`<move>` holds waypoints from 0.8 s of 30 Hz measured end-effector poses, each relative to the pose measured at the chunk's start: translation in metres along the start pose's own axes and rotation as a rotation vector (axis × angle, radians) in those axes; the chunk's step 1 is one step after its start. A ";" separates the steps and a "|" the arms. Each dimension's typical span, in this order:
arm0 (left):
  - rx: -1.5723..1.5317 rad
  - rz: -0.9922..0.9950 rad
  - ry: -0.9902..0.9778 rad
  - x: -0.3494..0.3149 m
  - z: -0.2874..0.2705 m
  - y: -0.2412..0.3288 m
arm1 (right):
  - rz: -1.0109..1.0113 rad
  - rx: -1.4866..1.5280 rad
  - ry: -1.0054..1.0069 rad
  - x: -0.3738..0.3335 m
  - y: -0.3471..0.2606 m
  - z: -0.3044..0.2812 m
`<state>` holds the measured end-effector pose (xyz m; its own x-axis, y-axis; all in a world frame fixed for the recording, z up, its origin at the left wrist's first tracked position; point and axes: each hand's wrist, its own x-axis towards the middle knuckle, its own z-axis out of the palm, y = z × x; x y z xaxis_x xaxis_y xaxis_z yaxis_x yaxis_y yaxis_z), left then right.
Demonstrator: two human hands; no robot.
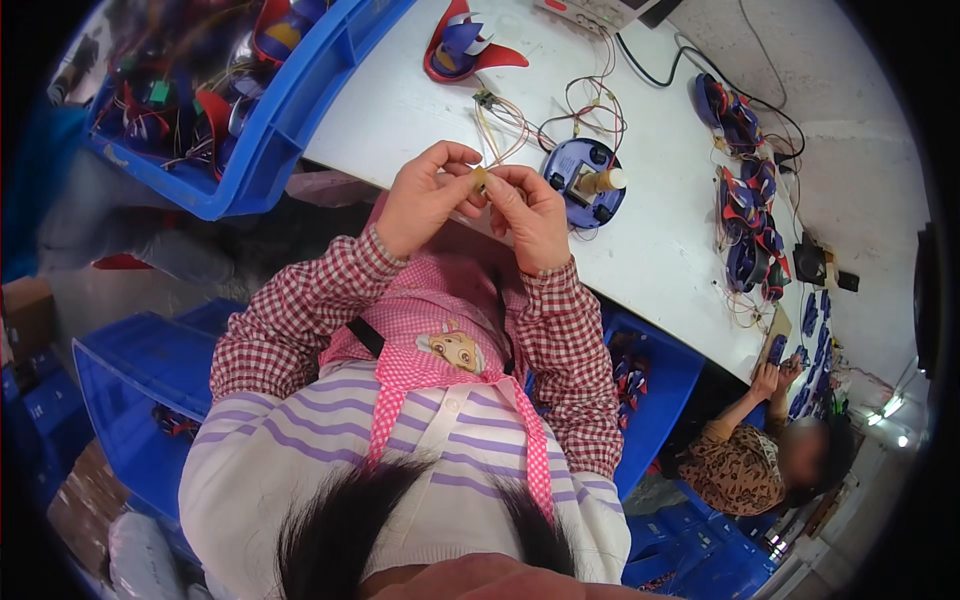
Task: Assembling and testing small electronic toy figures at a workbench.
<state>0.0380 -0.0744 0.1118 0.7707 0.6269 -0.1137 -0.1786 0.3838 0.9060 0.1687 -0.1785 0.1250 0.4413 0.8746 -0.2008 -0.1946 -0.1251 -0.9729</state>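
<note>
At the near edge of the white table, my left hand and my right hand meet fingertip to fingertip. Both pinch a small yellowish-brown piece, whose exact kind I cannot make out. Thin wires run up from beside it to a small connector lying on the table. Just right of my right hand lies a round blue-purple base with dark feet and a pale cylinder standing on it. Farther off rests a red, white and purple plastic shell.
A blue crate full of similar shells and wires stands at the left. Several assemblies line the table's right side, and a bench instrument sits at the back. Another person works farther right. Blue bins flank me.
</note>
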 end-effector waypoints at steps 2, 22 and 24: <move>0.030 0.032 0.008 -0.002 0.006 -0.003 | -0.019 -0.081 0.029 0.000 -0.001 0.001; 1.235 0.490 0.035 0.088 -0.032 0.015 | 0.026 0.107 0.018 0.002 0.018 -0.016; 1.243 0.568 0.040 0.087 -0.030 0.010 | 0.041 0.104 0.014 0.002 0.017 -0.017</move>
<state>0.0849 0.0044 0.0989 0.7543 0.5197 0.4013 0.2174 -0.7743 0.5943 0.1817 -0.1869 0.1056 0.4436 0.8629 -0.2421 -0.3019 -0.1104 -0.9469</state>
